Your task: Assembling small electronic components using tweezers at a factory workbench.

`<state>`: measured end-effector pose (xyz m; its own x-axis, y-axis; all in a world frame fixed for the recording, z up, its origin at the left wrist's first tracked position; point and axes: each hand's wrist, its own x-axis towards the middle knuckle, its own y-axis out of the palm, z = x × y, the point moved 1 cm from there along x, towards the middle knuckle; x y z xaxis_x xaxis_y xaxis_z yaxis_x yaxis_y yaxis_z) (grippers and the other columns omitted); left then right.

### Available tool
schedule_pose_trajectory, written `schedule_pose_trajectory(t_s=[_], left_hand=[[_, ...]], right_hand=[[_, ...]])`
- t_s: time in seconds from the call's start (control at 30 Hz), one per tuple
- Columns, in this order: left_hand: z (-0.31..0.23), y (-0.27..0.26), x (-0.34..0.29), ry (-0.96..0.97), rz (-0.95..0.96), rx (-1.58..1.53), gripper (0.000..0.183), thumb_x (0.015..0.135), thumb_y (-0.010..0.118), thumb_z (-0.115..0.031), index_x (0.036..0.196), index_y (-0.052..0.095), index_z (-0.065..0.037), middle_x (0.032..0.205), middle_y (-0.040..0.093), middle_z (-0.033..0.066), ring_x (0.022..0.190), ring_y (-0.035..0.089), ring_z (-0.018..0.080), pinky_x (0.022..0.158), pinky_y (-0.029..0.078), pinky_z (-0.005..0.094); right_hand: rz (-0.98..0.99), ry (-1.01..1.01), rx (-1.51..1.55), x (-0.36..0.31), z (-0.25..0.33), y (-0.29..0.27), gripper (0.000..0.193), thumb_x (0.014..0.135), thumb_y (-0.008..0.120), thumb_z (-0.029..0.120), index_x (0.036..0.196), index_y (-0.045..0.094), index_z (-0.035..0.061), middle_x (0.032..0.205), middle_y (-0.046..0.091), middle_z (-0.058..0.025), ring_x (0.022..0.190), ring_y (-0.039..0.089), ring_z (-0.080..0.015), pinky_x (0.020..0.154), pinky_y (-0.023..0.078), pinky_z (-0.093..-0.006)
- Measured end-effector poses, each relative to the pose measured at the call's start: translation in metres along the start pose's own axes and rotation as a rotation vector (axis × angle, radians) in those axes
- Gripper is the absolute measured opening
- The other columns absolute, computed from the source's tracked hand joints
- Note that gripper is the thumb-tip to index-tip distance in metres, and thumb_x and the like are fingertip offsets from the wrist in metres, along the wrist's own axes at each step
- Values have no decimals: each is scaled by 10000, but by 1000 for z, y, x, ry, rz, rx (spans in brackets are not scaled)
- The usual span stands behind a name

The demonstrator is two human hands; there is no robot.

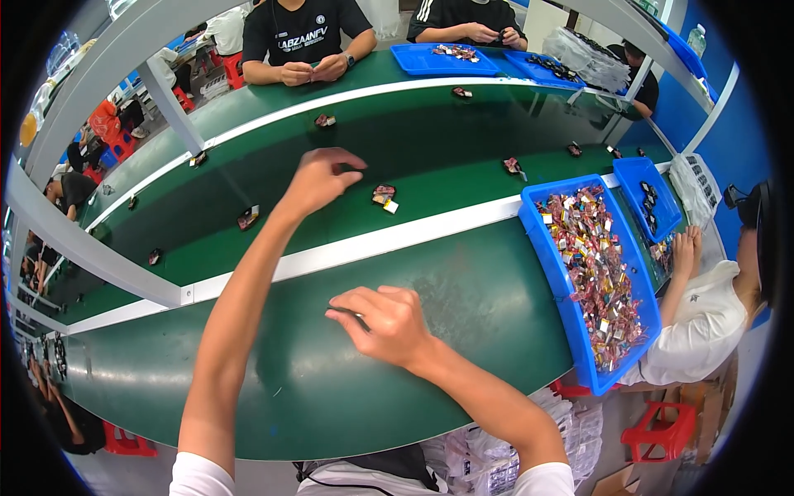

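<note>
My left hand (321,179) reaches over the green conveyor belt (463,149), slightly blurred. A gap shows between its thumb and curled fingers, with nothing visible in it. Just to its right lies a small electronic part (385,198) with reddish wrapping and a white-and-yellow tab. Closer to me, my right hand (387,324) is closed above the green worktop (463,289). A thin black piece (351,315) sticks out between its thumb and fingers; most of it is hidden by the hand, so I cannot tell its kind.
A blue tray (585,364) heaped with small wrapped parts stands at my right. Beyond it is a smaller blue tray (638,178) of black pieces, near a person in white (703,322). A white rail (364,255) separates worktop from belt. Similar parts (248,217) are scattered along the belt.
</note>
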<state>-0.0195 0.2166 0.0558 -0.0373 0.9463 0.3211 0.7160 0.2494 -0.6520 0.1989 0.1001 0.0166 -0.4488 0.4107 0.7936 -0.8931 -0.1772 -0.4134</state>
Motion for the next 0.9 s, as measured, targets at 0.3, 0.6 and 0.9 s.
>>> schedule_pose_trajectory(t_s=[0.3,0.6,0.9], left_hand=[[6,37,37,9,323,203,175,799,769,-134,899,742,6,797,691,96,678,636,174,673,521,346],[-5,-15,-9,-321,365,-12,141,901,701,-121,883,645,8,695,659,44,544,592,102,430,402,292],[-13,-29,-132,-440,7,-360,204,974,651,-90,1109,681,60,728,674,61,469,574,80,378,382,238]], right_hand=[[49,10,14,-1,1,2,127,773,818,79,836,709,65,786,721,-31,506,595,-216,490,454,-312],[12,8,53,0,4,7,134,783,814,100,841,696,73,774,713,-26,484,576,-232,489,453,-321],[23,383,181,3,2,-1,118,788,844,79,854,761,28,702,712,-35,418,434,-56,433,342,-247]])
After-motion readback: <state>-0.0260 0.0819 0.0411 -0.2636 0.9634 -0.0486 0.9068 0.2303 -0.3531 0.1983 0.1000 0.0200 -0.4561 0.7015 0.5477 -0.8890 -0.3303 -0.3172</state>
